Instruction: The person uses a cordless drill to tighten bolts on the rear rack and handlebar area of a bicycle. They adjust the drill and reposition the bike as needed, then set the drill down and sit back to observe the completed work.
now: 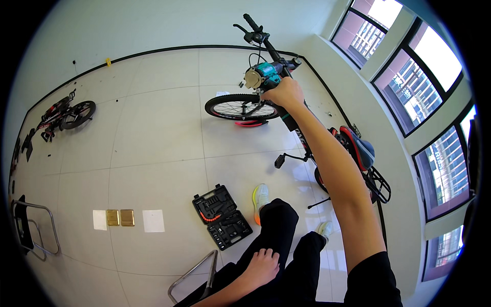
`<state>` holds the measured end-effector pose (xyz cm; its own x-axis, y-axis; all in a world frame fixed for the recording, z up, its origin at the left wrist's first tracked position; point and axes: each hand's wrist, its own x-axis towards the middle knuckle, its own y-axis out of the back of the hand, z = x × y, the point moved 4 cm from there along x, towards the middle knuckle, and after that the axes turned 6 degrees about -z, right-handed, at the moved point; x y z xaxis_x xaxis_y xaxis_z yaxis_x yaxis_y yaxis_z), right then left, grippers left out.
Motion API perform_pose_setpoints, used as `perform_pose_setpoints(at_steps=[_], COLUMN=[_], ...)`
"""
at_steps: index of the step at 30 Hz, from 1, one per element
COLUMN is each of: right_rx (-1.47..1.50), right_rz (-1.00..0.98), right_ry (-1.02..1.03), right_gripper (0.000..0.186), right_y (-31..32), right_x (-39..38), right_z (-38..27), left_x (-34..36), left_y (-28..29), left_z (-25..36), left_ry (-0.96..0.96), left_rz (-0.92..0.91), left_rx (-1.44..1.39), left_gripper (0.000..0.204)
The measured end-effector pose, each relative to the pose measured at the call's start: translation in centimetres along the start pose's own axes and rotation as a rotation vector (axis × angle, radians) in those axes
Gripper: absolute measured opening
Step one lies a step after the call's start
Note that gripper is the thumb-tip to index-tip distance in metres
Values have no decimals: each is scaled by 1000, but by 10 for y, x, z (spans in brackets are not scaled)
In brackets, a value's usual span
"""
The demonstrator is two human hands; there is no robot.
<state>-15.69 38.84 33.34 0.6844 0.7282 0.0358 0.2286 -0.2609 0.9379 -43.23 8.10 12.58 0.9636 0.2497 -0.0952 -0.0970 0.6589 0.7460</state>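
Observation:
My right hand (pixel 286 93), arm stretched forward, is closed at a teal-and-black power tool (pixel 270 72) with a round beige end. The tool's exact kind I cannot make out. It is in front of the frame of a black bicycle (pixel 295 123), below the handlebar (pixel 259 37) and above the front wheel (pixel 240 106); whether it touches the bicycle is unclear. Much of the frame is behind my forearm. On my black-trousered thigh lies my left hand (pixel 263 266), fingers loosely bent and holding nothing.
An open black tool case (pixel 228 234) with an orange flexible piece lies by my foot. Chair legs (pixel 193 276) rise near my left arm. A second bicycle (pixel 76 115) and another chair (pixel 48 210) are at the left. Windows line the right wall.

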Motion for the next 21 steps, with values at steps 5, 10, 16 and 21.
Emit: perform_pose_setpoints(at_steps=[5, 10, 16, 21], right_rx=[15, 0, 35, 67], right_rz=[12, 24, -36, -33], right_ry=[15, 26, -16, -34], right_gripper=[49, 50, 52, 54], right_y=[-1, 0, -4, -1], right_x=[10, 7, 9, 12], right_z=[0, 1, 4, 0], left_x=[3, 2, 1, 2], left_y=[0, 3, -1, -2], left_z=[1, 1, -1, -1], left_ry=[-5, 5, 4, 8], left_rz=[2, -2, 4, -14], left_rx=[-7, -5, 3, 5], left_gripper=[29, 29, 29, 30])
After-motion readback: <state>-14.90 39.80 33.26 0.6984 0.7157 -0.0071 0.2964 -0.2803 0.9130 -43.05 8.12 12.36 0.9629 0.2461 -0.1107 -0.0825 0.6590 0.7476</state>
